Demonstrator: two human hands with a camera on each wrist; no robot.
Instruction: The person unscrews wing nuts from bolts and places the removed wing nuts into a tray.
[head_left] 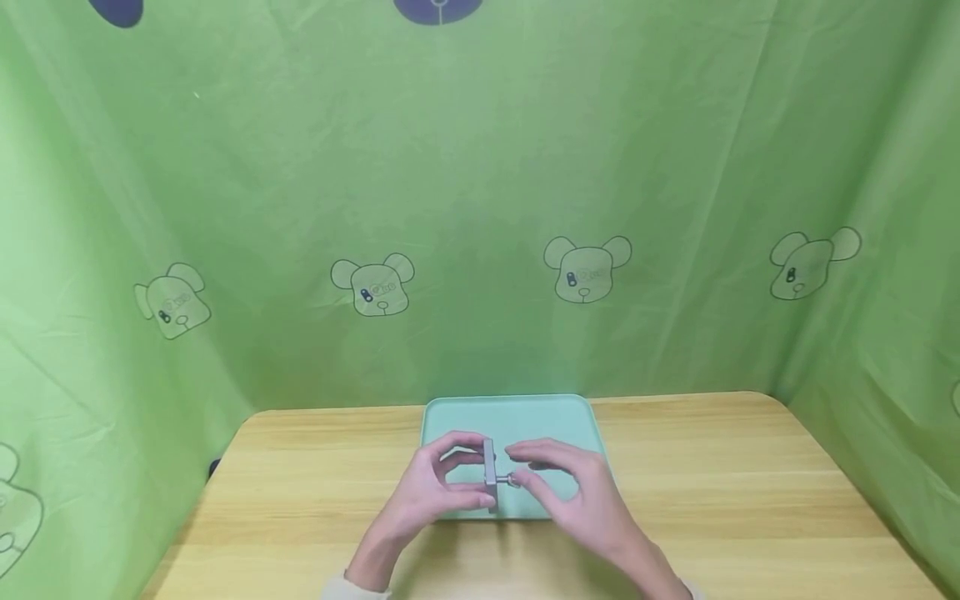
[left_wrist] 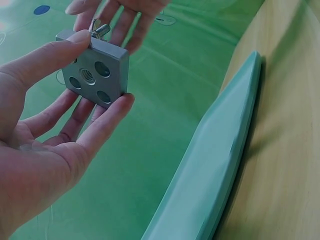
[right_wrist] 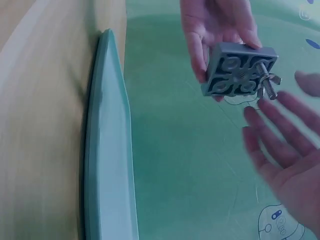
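A square grey metal block [head_left: 490, 463] with several round holes stands on edge above the tray, gripped at its edges by my left hand [head_left: 429, 485]. In the left wrist view, the thumb presses the top edge of the block [left_wrist: 112, 75] and fingertips support it from below. A threaded bolt [right_wrist: 270, 90] sticks out of the block's recessed face near one corner, with a wing nut [right_wrist: 273, 79] on it. My right hand [head_left: 592, 492] is beside the bolt, fingers spread and loosely bent. In the right wrist view, its thumb and fingertips appear apart from the wing nut.
A light green tray [head_left: 517, 408] lies on the wooden table [head_left: 712, 467] beneath the hands. Green cloth [head_left: 480, 167] printed with bear heads hangs behind the table and on both sides.
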